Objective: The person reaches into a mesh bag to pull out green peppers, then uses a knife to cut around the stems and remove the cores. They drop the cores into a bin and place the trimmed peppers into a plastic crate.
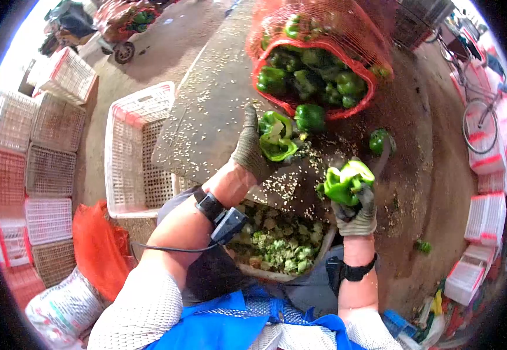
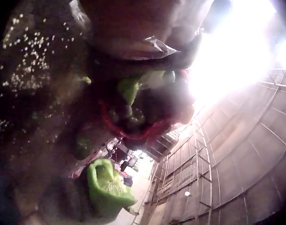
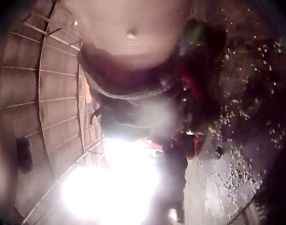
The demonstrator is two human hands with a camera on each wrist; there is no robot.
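Note:
Both hands wear grey-green work gloves. My left hand (image 1: pixel 249 153), thumb pointing up, holds an opened green bell pepper half (image 1: pixel 278 137) over the table, its hollow side showing; the fingers are partly hidden behind it. To the right, my right hand (image 1: pixel 355 217) grips another cut bell pepper half (image 1: pixel 347 182) from below, pale inner wall facing up. This right-hand piece also shows in the left wrist view as a bell pepper half (image 2: pixel 105 187) with seeds inside. A whole bell pepper (image 1: pixel 310 119) lies just beyond the left hand's piece.
A red mesh sack (image 1: pixel 376 96) spills green peppers at the table's far side. Another pepper (image 1: pixel 378 142) lies to the right. Pale seeds (image 1: pixel 282 186) litter the table (image 1: pixel 218 76). Below it sits a bin of pepper cores (image 1: pixel 285 248); a white crate (image 1: pixel 110 157) stands left.

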